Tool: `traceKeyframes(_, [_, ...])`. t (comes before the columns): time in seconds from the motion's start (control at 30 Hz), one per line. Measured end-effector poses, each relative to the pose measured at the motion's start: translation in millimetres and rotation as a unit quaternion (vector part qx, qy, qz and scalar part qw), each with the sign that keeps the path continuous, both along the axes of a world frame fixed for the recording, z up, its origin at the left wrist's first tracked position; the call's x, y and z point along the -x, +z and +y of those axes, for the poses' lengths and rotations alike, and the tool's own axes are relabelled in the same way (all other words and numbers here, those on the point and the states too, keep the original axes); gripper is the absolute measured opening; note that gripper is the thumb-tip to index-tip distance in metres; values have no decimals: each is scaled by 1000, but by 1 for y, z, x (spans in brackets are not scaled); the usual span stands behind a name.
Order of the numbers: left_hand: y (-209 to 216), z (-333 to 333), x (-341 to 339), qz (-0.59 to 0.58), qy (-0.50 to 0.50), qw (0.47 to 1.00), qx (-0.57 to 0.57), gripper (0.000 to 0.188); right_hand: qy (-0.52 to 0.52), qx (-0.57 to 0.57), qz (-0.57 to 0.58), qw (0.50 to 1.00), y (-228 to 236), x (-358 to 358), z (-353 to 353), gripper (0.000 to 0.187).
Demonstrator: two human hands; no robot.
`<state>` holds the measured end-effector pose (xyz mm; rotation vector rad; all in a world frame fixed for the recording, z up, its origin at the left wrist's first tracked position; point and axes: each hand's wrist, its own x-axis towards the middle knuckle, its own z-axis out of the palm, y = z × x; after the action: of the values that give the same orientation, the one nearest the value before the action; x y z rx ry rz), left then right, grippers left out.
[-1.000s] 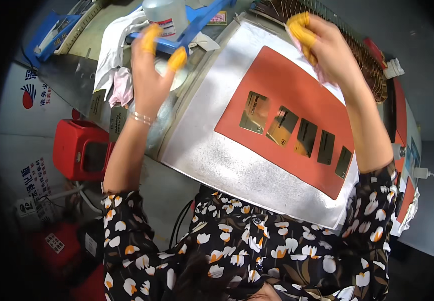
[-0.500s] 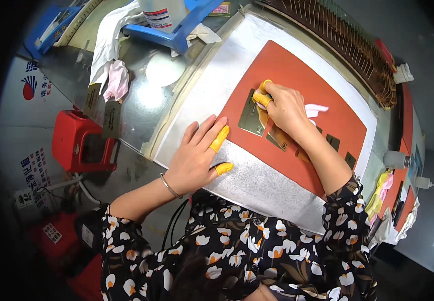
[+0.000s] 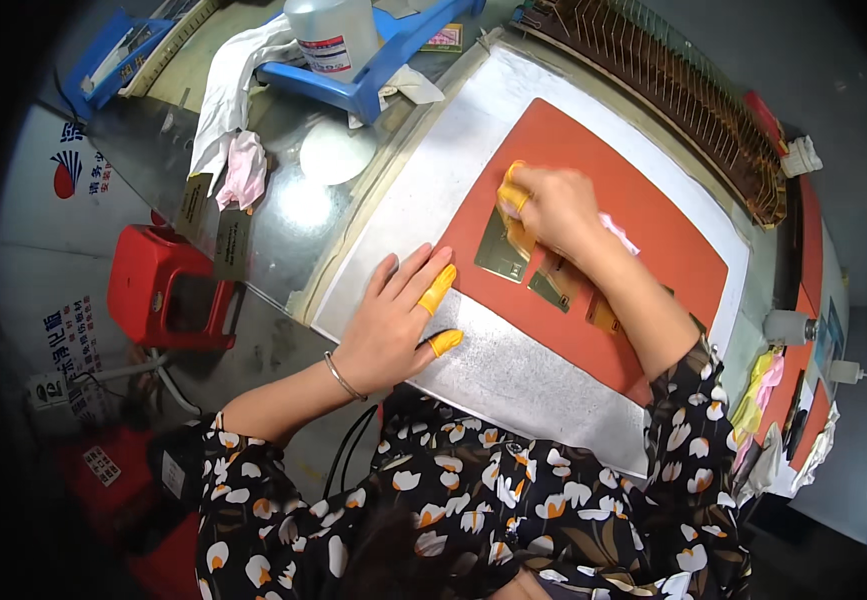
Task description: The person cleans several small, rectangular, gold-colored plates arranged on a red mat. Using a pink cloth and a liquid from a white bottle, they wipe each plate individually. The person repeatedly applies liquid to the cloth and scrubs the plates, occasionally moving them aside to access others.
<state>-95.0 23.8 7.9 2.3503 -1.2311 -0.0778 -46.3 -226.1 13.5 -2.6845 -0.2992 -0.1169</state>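
My right hand [image 3: 558, 210], with yellow finger cots on thumb and forefinger, is closed over the upper part of a shiny dark gold-green plate [image 3: 499, 252]. Its fingers are bunched around a pink cloth [image 3: 618, 233], whose end pokes out beside the wrist; the part in the grip is hidden. Smaller plates of the same look, among them one [image 3: 551, 290], lie partly under my right forearm on an orange-red mat [image 3: 668, 235]. My left hand [image 3: 383, 320], also wearing two yellow cots, rests flat with fingers apart at the mat's left corner, holding nothing.
A metal-topped board [image 3: 493, 345] lies under the mat. Beyond it stands a rack with wire dividers [image 3: 663, 85]. At the upper left, a blue tray [image 3: 353, 95] holds a bottle [image 3: 331, 35], near white cloth [image 3: 218, 95]. A red stool [image 3: 153, 285] stands left; another bottle [image 3: 788, 327] stands right.
My right hand has shifted slightly up and left over the plate, and less of the pink cloth shows. The left hand stays at the mat's corner. The whole view has shifted a little.
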Motion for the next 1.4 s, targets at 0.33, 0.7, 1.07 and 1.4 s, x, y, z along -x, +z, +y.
traceKeyframes(0.33, [-5, 5, 1, -10, 1, 1000, 19, 54, 102, 88, -20, 991, 1, 22, 9, 12])
traceKeyframes(0.7, [-8, 8, 2, -14, 5, 999, 36, 54, 156, 29, -36, 987, 1, 41, -7, 7])
traceKeyframes(1.07, [-9, 7, 5, -8, 15, 1000, 23, 55, 158, 16, -45, 986, -8, 71, -32, 8])
traceKeyframes(1.4, [-5, 4, 3, -24, 9, 1000, 15, 53, -132, -58, 97, 985, 15, 51, -56, 11])
